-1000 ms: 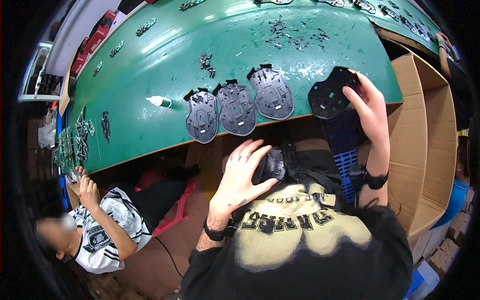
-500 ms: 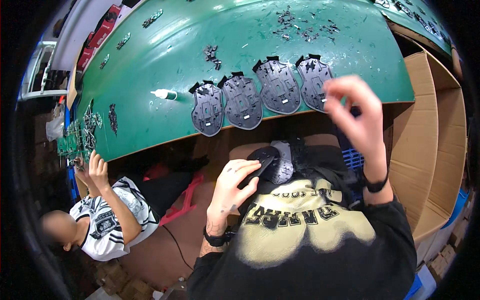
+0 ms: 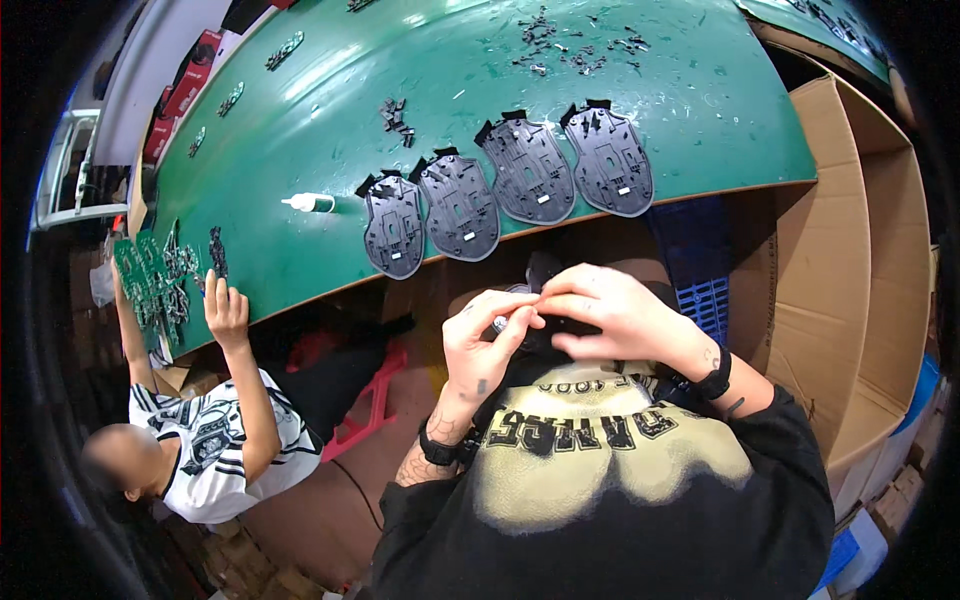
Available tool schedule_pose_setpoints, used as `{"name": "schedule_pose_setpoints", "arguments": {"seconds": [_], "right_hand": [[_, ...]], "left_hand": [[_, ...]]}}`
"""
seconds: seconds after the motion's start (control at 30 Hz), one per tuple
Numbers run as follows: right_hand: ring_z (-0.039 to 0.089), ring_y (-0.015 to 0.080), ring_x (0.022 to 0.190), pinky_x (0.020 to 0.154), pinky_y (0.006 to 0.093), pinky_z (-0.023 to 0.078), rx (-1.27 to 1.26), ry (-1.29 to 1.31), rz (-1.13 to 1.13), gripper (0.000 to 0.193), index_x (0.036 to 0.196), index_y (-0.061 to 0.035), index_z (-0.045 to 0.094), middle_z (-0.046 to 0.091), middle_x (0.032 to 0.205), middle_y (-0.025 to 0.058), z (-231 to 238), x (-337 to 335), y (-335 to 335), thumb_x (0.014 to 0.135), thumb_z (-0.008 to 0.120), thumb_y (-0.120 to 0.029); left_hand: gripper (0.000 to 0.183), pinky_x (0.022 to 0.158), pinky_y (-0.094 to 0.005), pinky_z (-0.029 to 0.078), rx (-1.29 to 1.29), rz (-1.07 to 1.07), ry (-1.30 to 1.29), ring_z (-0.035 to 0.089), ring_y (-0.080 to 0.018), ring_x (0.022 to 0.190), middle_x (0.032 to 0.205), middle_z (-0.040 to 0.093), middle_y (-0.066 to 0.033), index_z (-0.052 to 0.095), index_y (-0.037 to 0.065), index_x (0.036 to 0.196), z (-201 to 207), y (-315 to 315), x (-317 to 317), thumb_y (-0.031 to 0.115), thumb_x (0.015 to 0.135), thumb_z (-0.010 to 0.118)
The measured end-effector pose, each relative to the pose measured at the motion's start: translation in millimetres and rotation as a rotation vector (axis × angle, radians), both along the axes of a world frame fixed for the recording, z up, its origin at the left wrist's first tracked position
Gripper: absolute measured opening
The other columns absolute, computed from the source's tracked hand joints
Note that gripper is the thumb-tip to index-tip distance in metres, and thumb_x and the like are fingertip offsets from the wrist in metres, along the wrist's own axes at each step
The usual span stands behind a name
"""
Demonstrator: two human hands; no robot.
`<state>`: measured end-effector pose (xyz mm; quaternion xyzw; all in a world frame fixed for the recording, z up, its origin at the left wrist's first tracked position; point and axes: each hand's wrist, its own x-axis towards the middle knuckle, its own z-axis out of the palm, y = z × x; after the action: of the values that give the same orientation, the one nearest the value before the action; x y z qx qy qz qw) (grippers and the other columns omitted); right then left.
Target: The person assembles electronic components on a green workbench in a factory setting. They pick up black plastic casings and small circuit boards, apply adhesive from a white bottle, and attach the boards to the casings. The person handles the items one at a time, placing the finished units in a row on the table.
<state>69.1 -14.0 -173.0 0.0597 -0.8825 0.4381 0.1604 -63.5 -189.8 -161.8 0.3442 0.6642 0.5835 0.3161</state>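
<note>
Over my lap, just below the table edge, my two hands meet with their fingertips close together. My left hand [image 3: 485, 345] is closed around a black plastic shell [image 3: 543, 270], mostly covered by the hands. My right hand [image 3: 615, 315] reaches across from the right, thumb and fingers drawn together at the left fingertips; whatever they pinch is too small or hidden to make out. Along the near table edge lies a row of several black plastic mouse base shells, among them one at the left end [image 3: 394, 228] and one at the right end [image 3: 612, 165], each with a small white label.
The green table [image 3: 330, 130] carries a white bottle [image 3: 310, 203] lying on its side, a small pile of black parts [image 3: 397, 120] and scattered small parts [image 3: 580, 45]. A co-worker [image 3: 215, 440] sits at the left by green circuit boards [image 3: 150, 280]. An open cardboard box [image 3: 850, 270] stands right.
My right hand has come down from beside the rightmost base shell to my left hand over the lap. My left hand has shifted slightly up and right. The co-worker's arms have moved apart.
</note>
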Motion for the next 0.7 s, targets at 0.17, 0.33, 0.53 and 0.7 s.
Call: {"name": "schedule_pose_setpoints", "arguments": {"seconds": [0.17,0.33,0.53,0.7], "right_hand": [[0.051,0.0346,0.124,0.103,0.0429,0.044,0.014,-0.137,0.000,0.070,0.134,-0.0068,0.051,0.049,0.135,0.0181,9.2,18.0,-3.5,0.071,0.080,-0.019],[0.059,0.0359,0.113,0.095,0.0417,0.050,0.001,-0.006,-0.163,0.073,0.137,-0.0046,0.046,0.055,0.129,0.0204,-14.7,21.5,-7.3,0.071,0.077,-0.013],[0.067,0.0292,0.088,0.081,0.0385,0.054,-0.076,0.272,-0.346,0.044,0.115,-0.0024,0.064,0.068,0.096,0.0132,-15.5,47.5,-3.4,0.072,0.072,0.000],[0.067,0.0215,0.077,0.069,0.0298,0.053,-0.234,0.348,-0.651,0.032,0.106,0.0006,0.068,0.069,0.092,0.0135,8.3,68.0,11.4,0.076,0.061,0.009]], "left_hand": [[0.020,0.093,-0.0317,0.050,0.027,0.049,-0.249,0.065,-0.0179,0.101,0.106,0.069,-0.0126,0.064,-0.004,0.112,-4.5,1.2,6.4,-0.001,0.092,0.060],[0.023,0.106,-0.0455,0.044,0.242,-0.067,-0.419,0.052,-0.0287,0.127,0.130,0.057,-0.0193,0.061,-0.001,0.114,1.4,13.5,20.6,0.001,0.091,0.060],[0.011,0.096,-0.0464,0.054,0.521,-0.022,-0.377,0.059,-0.0335,0.117,0.115,0.062,-0.0196,0.060,0.000,0.102,-15.6,15.3,36.5,0.003,0.095,0.053],[0.019,0.067,-0.0256,0.051,0.226,0.055,0.155,0.065,-0.0188,0.080,0.093,0.066,-0.0148,0.067,-0.004,0.094,-50.5,18.2,-6.2,-0.001,0.091,0.048]]}}
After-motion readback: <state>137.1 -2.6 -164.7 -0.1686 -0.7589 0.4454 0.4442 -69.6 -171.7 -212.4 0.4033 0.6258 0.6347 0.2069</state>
